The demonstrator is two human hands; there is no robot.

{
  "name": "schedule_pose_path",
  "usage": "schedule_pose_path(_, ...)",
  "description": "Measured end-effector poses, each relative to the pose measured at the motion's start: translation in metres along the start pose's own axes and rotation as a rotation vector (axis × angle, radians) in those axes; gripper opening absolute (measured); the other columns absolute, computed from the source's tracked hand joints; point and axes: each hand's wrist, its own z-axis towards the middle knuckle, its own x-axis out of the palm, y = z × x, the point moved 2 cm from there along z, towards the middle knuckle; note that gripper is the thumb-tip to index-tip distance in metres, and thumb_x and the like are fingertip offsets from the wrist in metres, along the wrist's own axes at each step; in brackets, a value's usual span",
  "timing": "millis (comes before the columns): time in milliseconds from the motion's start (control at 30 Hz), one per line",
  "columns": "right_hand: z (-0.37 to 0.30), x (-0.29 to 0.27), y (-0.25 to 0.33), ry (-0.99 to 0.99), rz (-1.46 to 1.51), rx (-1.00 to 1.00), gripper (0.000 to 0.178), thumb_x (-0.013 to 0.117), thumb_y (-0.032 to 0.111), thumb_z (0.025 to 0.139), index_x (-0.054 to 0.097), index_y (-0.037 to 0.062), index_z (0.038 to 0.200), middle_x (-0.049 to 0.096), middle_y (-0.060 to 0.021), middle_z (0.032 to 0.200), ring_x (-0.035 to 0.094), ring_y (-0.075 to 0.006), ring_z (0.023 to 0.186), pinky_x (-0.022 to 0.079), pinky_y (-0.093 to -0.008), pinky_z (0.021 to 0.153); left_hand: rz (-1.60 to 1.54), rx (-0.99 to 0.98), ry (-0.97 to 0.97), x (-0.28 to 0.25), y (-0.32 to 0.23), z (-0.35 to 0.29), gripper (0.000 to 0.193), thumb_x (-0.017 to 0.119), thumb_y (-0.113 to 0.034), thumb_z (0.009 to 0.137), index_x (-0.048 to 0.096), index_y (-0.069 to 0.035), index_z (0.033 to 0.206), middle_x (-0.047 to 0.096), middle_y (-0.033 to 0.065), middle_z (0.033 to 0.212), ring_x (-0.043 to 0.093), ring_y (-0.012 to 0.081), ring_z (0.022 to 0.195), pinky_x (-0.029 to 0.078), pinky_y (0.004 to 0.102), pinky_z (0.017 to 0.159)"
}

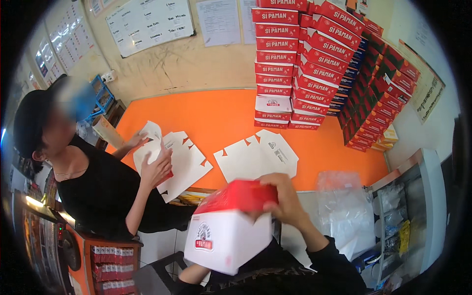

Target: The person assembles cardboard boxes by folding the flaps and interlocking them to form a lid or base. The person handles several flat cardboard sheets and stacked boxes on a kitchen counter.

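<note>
In front of me I hold up a red and white cardboard food box (228,241), tilted and folded into shape. My right hand (287,199) grips its red side at the upper right, fingers bent over the edge. My left forearm comes in below the box, and the box hides the left hand. Just beyond lies a flat white box blank (255,160) with notched edges on the orange table (211,113). To its left is a pile of more flat blanks (184,164).
At the left a person in black handles a partly folded blank (150,152). Tall stacks of red and white boxes (278,59) stand at the table's back right, beside darker box stacks (378,103). Clear plastic bags (344,206) hang at the right near a shelf.
</note>
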Motion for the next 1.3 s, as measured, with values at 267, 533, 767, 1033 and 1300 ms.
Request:
schedule_pose_path(267, -0.102, -0.003, -0.179, 0.247, 0.355, 0.804, 0.031, 0.040, 0.020, 0.092, 0.053, -0.0011, 0.110, 0.060, -0.0149, 0.101, 0.056, -0.0233, 0.097, 0.042, -0.0340, 0.088, 0.732, 0.265, 0.159, 0.003, 0.035, -0.024, 0.055, 0.067, -0.009, 0.064, 0.054, -0.018, 0.117, 0.055, 0.0102, 0.119, 0.051, 0.0276, 0.111, 0.043, 0.0369, 0.091)
schedule_pose_path(533, -0.053, -0.003, -0.018, 0.347, 0.659, 0.473, 0.032, 0.063, 0.022, 0.085, 0.059, -0.0029, 0.104, 0.062, -0.0092, 0.088, 0.058, -0.0208, 0.075, 0.046, -0.0292, 0.068, 0.111, -0.011, 0.167, -0.012, -0.006, -0.002, 0.016, 0.053, -0.018, 0.089, 0.057, -0.005, 0.098, 0.059, 0.0117, 0.072, 0.060, 0.0234, 0.068, 0.046, 0.0326, 0.060)
schedule_pose_path(767, -0.014, -0.026, 0.009, 0.279, 0.200, -0.123, 0.017, 0.075, 0.023, 0.070, 0.063, 0.0109, 0.072, 0.056, -0.0027, 0.069, 0.051, -0.0198, 0.059, 0.035, -0.0314, 0.052, -0.279, -0.216, 0.361, -0.006, -0.027, -0.003, 0.022, 0.051, -0.015, 0.092, 0.056, 0.000, 0.107, 0.061, 0.0049, 0.079, 0.053, 0.0085, 0.071, 0.044, 0.0240, 0.065)
schedule_pose_path(1033, -0.001, -0.026, 0.034, 0.101, -0.158, -0.437, 0.017, 0.071, 0.029, 0.072, 0.069, 0.0153, 0.081, 0.053, -0.0029, 0.084, 0.051, -0.0222, 0.081, 0.039, -0.0348, 0.074, -0.261, 0.012, -0.041, -0.021, -0.059, 0.012, 0.022, 0.058, -0.003, 0.084, 0.057, 0.000, 0.106, 0.062, 0.0056, 0.091, 0.057, 0.0090, 0.079, 0.049, 0.0239, 0.069)
schedule_pose_path(1300, -0.040, 0.044, 0.046, -0.113, -0.109, 0.207, 0.046, 0.079, 0.023, 0.063, 0.063, 0.0065, 0.103, 0.055, -0.0103, 0.073, 0.057, -0.0252, 0.071, 0.046, -0.0349, 0.065, -0.746, -0.095, -0.714, -0.003, -0.025, 0.015, 0.025, 0.050, -0.005, 0.090, 0.046, 0.001, 0.114, 0.059, 0.0089, 0.099, 0.062, 0.0141, 0.081, 0.054, 0.0244, 0.062)
